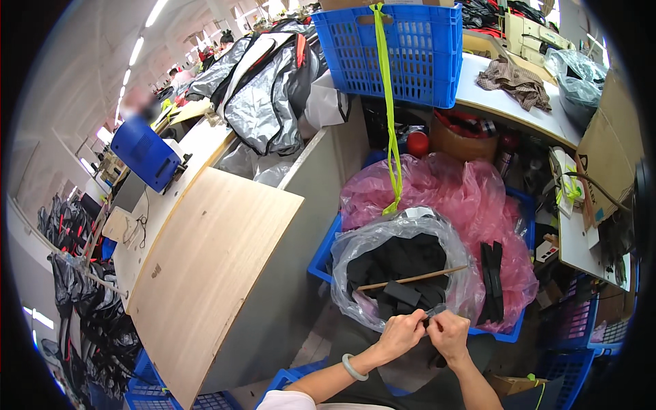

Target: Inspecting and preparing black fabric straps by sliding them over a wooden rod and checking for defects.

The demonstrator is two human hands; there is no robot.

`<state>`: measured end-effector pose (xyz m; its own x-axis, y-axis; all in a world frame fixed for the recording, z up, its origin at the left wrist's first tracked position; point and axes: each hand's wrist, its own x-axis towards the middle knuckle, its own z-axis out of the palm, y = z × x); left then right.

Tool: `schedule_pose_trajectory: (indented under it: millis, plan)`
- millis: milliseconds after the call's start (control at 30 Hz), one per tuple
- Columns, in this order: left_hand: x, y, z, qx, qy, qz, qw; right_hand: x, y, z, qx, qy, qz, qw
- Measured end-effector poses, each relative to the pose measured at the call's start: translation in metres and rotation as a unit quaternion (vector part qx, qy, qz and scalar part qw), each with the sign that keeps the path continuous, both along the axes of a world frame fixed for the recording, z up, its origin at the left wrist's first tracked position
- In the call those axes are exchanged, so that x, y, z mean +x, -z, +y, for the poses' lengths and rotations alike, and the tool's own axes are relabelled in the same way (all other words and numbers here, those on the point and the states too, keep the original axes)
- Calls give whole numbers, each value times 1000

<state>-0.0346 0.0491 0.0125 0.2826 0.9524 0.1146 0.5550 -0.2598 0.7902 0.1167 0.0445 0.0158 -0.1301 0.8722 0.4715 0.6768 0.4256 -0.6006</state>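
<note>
My left hand [402, 335], with a pale bangle on its wrist, and my right hand [449, 335] meet just in front of a clear plastic bag [344, 283]. Both are closed, fingertips pinched together around a small dark piece [427, 320] whose kind I cannot make out. Inside the open bag lies a heap of black fabric pieces [376, 263]. A thin wooden stick [427, 275] rests across the bag's mouth, and a small flat dark grey piece [402, 294] lies below the stick. To the right, several black strips [490, 280] lie on a pink plastic bag [471, 198].
Under the bags sits a blue crate [321, 260]. A yellow-green strap [388, 102] hangs down from a blue basket [396, 61]. A wooden tabletop [212, 263] stands at left, near silver covers [260, 109]. A white table [478, 75] bearing a brown checked cloth [516, 82] is at right.
</note>
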Motion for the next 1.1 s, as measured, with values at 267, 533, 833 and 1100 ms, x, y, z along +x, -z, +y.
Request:
schedule_pose_trajectory:
  millis: [267, 533, 833, 1100]
  plan:
    - [-28, 28, -2, -333, -97, -433, 832, 3, -25, 9, -170, 90, 290, 937]
    - [-4, 0, -9, -218, -152, -358, 895, -29, -19, -13, -63, 146, 131, 979]
    - [23, -5, -17, -100, -127, -255, 953, -8, -4, -16, -75, 86, 173, 978]
    - [28, 14, -20, -28, -187, -208, 960, -24, 7, -22, 74, 134, 95, 984]
